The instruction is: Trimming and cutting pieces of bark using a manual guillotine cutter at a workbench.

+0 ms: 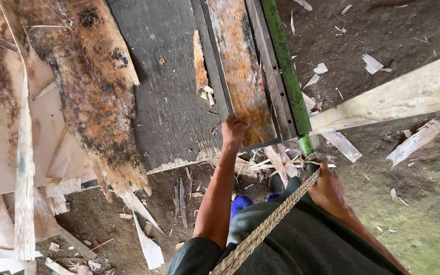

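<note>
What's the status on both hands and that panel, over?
Left hand grips the rusty framed panel at its lower edge. Right hand by the green pole. Wood scraps underfoot.

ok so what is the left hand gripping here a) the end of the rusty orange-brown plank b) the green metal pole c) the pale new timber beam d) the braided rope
a, the left hand is closed over the near end of the rusty orange-brown plank, while the green metal pole lies beside it, nearer the right hand.
</note>
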